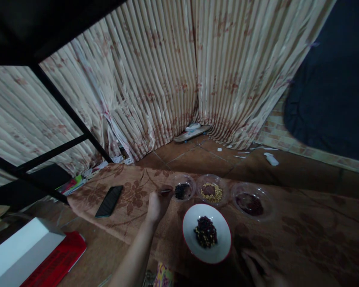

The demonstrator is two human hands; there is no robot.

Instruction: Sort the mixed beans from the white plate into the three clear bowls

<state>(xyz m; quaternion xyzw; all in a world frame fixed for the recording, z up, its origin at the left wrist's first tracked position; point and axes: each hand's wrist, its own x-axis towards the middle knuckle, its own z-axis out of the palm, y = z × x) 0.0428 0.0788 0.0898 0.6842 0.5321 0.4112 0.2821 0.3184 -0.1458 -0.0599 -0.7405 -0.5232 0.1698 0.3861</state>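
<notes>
A white bowl point(190, 240) with a red rim holds a heap of mixed dark and yellow beans point(206, 232). Behind it stand three clear plastic bowls: one with black beans point(182, 191), one with yellow beans point(215, 193), one with dark red beans point(250, 204). My left hand point(158, 205) is closed just left of the black-bean bowl. A small dark shape with a thin glint shows at its fingertips; its kind is unclear. To the right of the white bowl, my right hand point(259, 268) rests low in shadow, fingers apart, with nothing visible in it.
A brown patterned cloth point(287, 239) covers the table, with a black phone point(109, 201) at the left. Lower left are a white box point(24, 251) and a red bag point(56, 259). Striped curtains point(155, 79) hang beyond the tiled floor; a dark metal frame point(60, 101) stands left.
</notes>
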